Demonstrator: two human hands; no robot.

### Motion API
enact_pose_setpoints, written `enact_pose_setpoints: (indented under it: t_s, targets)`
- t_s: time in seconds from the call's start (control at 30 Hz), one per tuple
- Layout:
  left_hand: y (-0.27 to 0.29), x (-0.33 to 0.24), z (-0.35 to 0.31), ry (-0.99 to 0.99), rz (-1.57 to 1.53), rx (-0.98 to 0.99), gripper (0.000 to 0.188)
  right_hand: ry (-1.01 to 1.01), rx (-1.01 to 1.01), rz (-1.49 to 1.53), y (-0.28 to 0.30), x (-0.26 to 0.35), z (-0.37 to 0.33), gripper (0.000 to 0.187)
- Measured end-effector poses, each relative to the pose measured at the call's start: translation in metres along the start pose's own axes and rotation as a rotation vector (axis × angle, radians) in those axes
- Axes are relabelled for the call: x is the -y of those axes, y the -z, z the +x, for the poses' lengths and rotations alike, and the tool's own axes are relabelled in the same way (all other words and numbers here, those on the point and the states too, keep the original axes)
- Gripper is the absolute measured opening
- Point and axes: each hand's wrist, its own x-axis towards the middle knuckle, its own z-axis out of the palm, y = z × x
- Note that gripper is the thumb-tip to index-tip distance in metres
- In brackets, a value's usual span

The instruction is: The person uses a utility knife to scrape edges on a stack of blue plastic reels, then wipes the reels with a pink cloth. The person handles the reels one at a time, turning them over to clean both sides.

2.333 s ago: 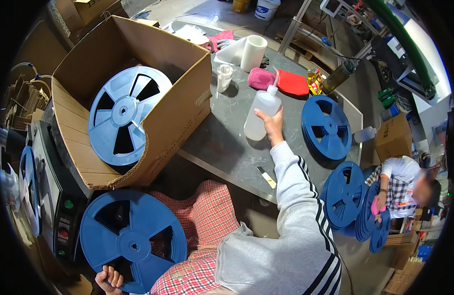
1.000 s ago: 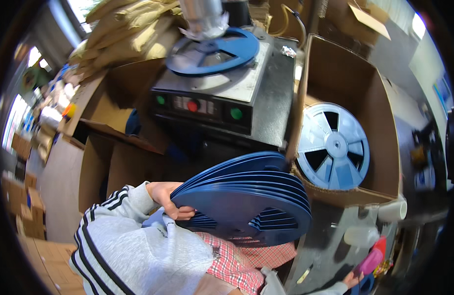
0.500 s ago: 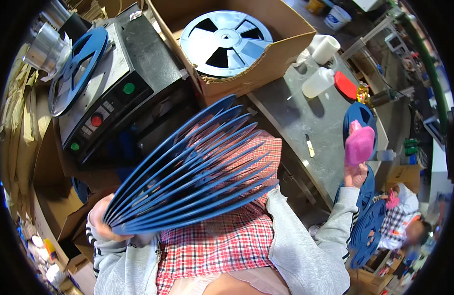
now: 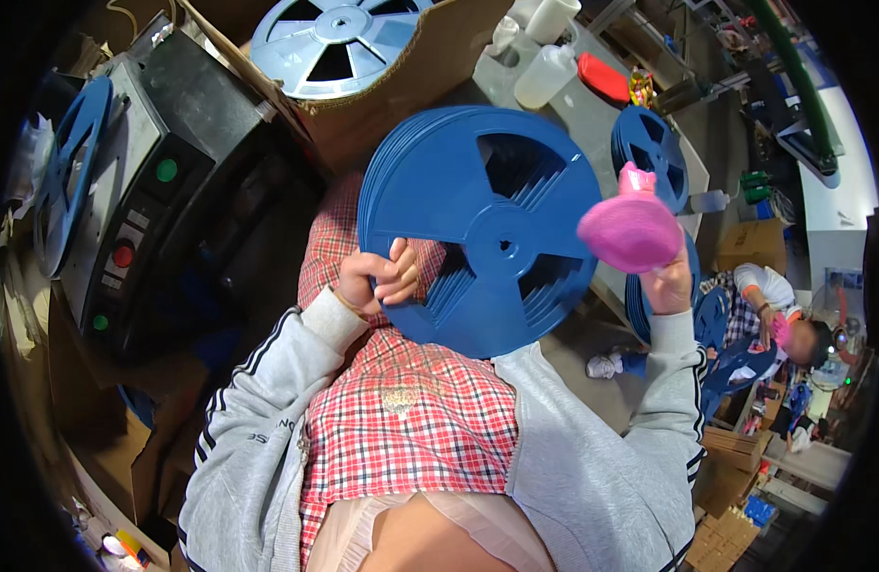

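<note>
A stack of blue plastic reel discs point(image 4: 449, 205) faces me in front of my lap, its discs lying close together. My left hand point(image 4: 380, 276) is closed round the stack at a cut-out by its lower left rim. Raised on the right, my right hand point(image 4: 670, 284) grips a pink, rounded, soft-looking pad point(image 4: 632, 234) with a small knob at its top. In this view the pad's left side overlaps the stack's right rim; whether they touch I cannot tell. The pad hides part of the right fingers.
A black machine point(image 4: 196, 114) with a blue reel disc point(image 4: 74, 172) stands left. Behind the stack, a cardboard box point(image 4: 363, 119) holds a light blue reel point(image 4: 339, 43). The metal table point(image 4: 577, 114) bears a plastic bottle point(image 4: 544, 76) and a red object point(image 4: 603, 78). Another person point(image 4: 758, 305) works far right.
The fanned-out discs have closed up and turned to face me. My left hand has moved right and up with them. The pink pad has come left and down, nearer the stack.
</note>
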Motion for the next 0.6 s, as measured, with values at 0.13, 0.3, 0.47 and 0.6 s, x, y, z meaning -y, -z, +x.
enact_pose_setpoints:
  t_s: [0.13, 0.3, 0.47, 0.6]
  targets:
    - [0.052, 0.020, -0.012, -0.053, -0.169, -0.201, 0.004, 0.144, -0.035, -0.457, -0.081, -0.079, -0.034, 0.038]
    - [0.048, 0.010, -0.021, -0.084, -0.080, -0.212, 0.007, 0.340, 0.546, -1.373, -0.118, -0.134, -0.063, 0.027]
    - [0.049, 0.013, -0.026, -0.159, -0.091, -0.310, 0.010, 0.433, 0.179, -1.186, -0.142, -0.167, -0.048, 0.061]
    - [0.055, 0.016, -0.032, -0.124, -0.076, -0.265, 0.010, 0.471, 0.052, -1.250, -0.135, -0.179, -0.019, 0.053]
